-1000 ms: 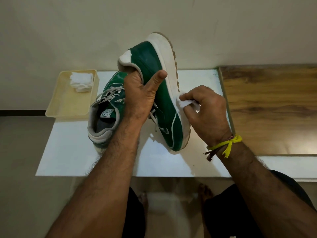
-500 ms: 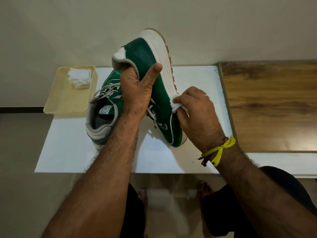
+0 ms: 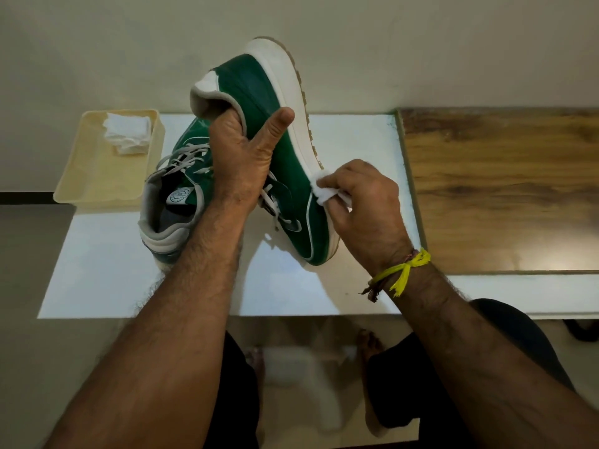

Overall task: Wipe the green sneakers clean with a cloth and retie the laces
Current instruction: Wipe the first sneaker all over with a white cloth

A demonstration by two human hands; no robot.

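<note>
The left hand (image 3: 241, 163) grips the raised sneaker (image 3: 275, 137) by its collar, fingers tucked inside the opening and thumb laid flat along the green side; the toe rests on the white table (image 3: 129, 270) below that grip, the heel points up. The right hand (image 3: 363, 202) pinches a small white cloth (image 3: 319, 189) and presses it to the white midsole, just right of the left thumb and lower down. So wiping is under way on this shoe's sole edge. The second sneaker (image 3: 175, 202) lies on the table just left of the holding hand, untouched, its laces (image 3: 184, 157) loose. Spare cloths (image 3: 128, 136) sit in a tray (image 3: 94, 186) further left. By my reckoning, most remains: finishing this shoe, wiping the other, and tying both.
</note>
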